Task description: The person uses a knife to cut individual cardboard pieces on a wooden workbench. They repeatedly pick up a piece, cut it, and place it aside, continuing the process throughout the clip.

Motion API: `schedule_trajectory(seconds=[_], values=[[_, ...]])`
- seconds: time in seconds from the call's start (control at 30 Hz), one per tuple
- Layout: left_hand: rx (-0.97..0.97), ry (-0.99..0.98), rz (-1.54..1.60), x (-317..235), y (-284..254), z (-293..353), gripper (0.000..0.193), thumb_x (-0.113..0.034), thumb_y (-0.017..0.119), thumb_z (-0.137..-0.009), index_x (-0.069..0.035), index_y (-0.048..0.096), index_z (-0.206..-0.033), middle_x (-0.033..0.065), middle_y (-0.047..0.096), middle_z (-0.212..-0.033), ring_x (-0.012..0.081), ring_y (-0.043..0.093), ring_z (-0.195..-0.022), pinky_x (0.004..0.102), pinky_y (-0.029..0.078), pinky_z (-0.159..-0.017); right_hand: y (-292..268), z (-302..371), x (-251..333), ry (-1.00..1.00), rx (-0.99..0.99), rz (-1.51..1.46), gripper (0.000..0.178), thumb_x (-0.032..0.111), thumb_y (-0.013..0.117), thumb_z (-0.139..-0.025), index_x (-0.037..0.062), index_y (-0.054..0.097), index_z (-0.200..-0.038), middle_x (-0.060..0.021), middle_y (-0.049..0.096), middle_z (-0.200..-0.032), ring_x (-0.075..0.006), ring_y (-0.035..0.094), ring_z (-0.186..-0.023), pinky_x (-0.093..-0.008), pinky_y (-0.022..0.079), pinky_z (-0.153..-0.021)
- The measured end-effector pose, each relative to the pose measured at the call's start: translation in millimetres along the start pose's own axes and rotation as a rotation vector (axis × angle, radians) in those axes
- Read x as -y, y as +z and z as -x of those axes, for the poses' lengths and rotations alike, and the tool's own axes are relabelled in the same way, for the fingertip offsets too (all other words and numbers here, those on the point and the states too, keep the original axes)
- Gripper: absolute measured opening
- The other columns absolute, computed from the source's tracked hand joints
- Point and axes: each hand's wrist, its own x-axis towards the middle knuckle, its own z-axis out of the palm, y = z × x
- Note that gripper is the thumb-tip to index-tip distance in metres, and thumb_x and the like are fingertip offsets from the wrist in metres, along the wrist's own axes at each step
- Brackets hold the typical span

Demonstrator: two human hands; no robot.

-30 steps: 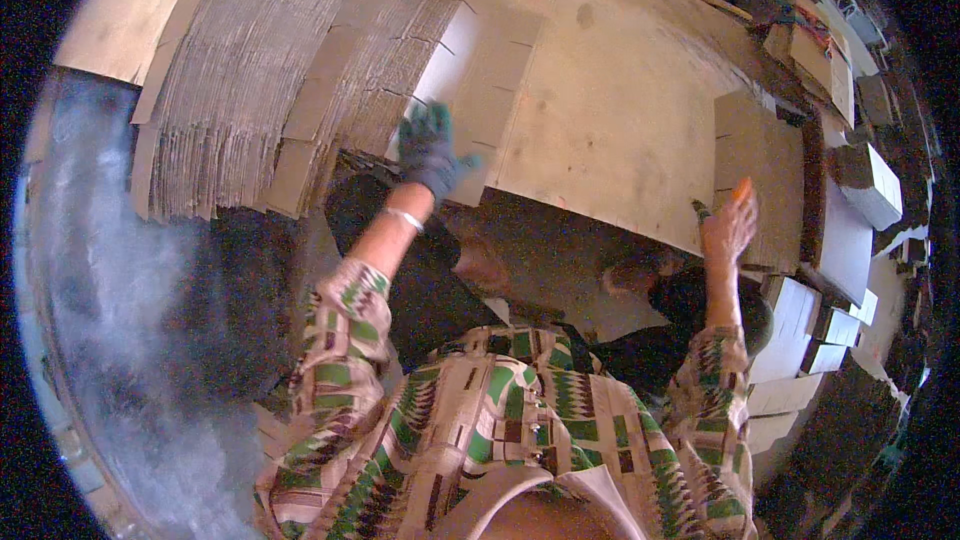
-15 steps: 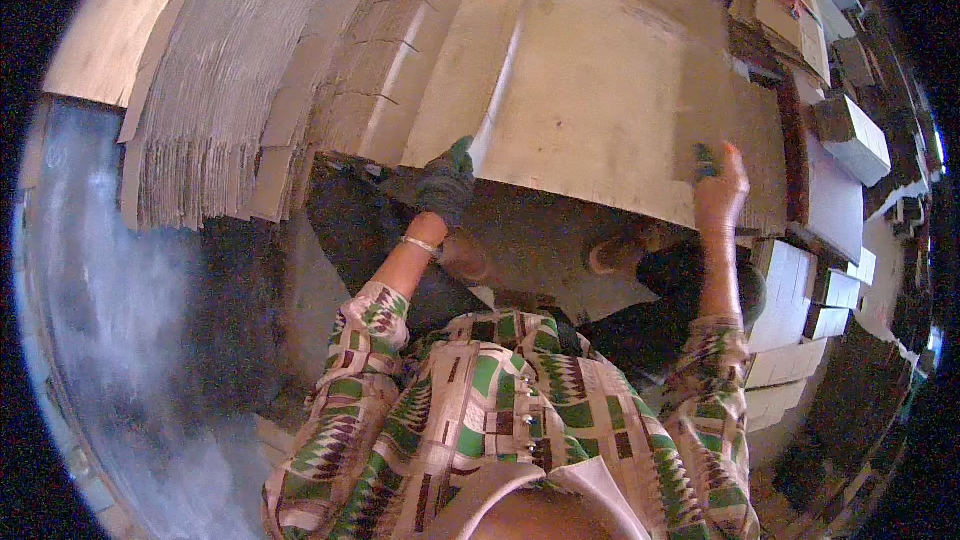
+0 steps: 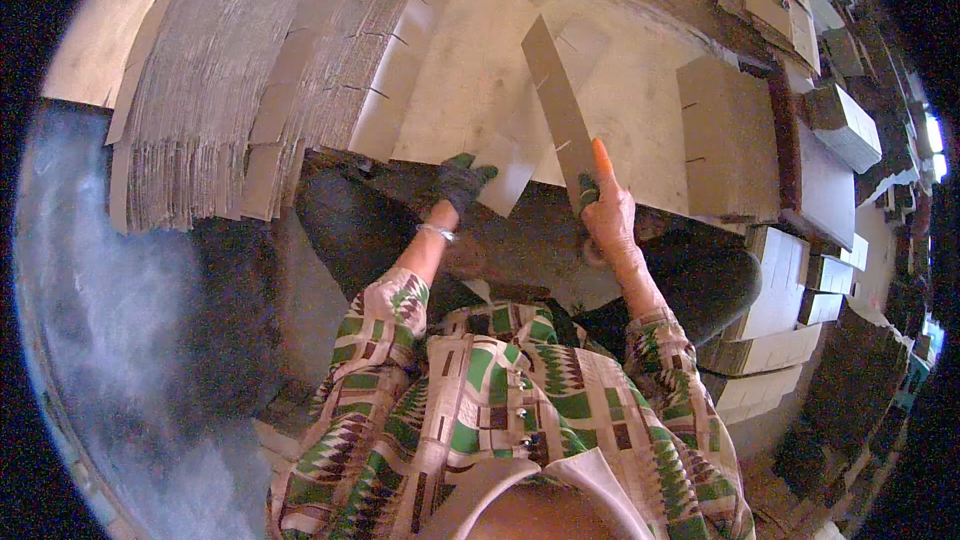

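Observation:
My right hand (image 3: 608, 215) grips the lower end of a flat cardboard strip (image 3: 556, 95), its green-covered thumb on one side and the index finger stretched along it. The strip stands tilted above the wooden board (image 3: 470, 60). My left hand (image 3: 462, 187), in a dark glove with green fingertips, is at the board's near edge, thumb and fingers apart. Beside its thumb a pale cardboard piece (image 3: 515, 168) sticks out over that edge; whether the thumb touches it is unclear. A row of cardboard pieces (image 3: 345, 50) leans to the left of the hands.
A large stack of cardboard sheets (image 3: 215, 70) fills the board's far left. At its right end lies a slotted cardboard stack (image 3: 728, 135), beside a brown box (image 3: 825, 180). White-grey boxes (image 3: 770, 280) stand to the right. My bent knees (image 3: 705, 285) are under the board's edge.
My right hand has moved left from the board's right side and now holds a cardboard strip. A slotted stack shows at the right where that hand was. My left hand has shifted slightly down and right.

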Motion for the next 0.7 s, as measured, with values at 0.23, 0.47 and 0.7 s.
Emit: schedule_trajectory(seconds=[0.23,0.47,0.7], values=[[-0.098,0.055,-0.239,65,0,-32,0.030,-0.025,0.051,-0.097,-0.016,0.067,-0.121,0.0148,0.068,-0.121,0.0354,0.064,-0.107,0.0478,0.051,-0.093,-11,-9,23,0.091,-0.002,-0.155,0.082,-0.008,0.057,-0.083,0.0273,0.036,-0.154,-0.0275,0.069,-0.102,-0.0448,0.067,-0.095,-0.0456,0.053,-0.078],[-0.349,0.213,-0.081,-17,-55,-18,0.028,-0.029,0.059,-0.096,-0.010,0.072,-0.111,0.0160,0.066,-0.125,0.0389,0.055,-0.122,0.0462,0.042,-0.107,-20,-6,47,-0.041,-0.107,-0.303,0.082,-0.011,0.055,-0.082,0.0259,0.040,-0.153,-0.0245,0.071,-0.101,-0.0404,0.070,-0.094,-0.0405,0.054,-0.078],[-0.288,0.406,-0.065,-60,-56,-5,0.033,-0.034,0.056,-0.098,-0.008,0.070,-0.114,0.0140,0.068,-0.124,0.0339,0.061,-0.117,0.0423,0.049,-0.099,-25,-17,54,-0.114,-0.081,-0.129,0.084,-0.008,0.061,-0.080,0.0283,0.040,-0.153,-0.0212,0.071,-0.092,-0.0401,0.070,-0.084,-0.0446,0.055,-0.073]])
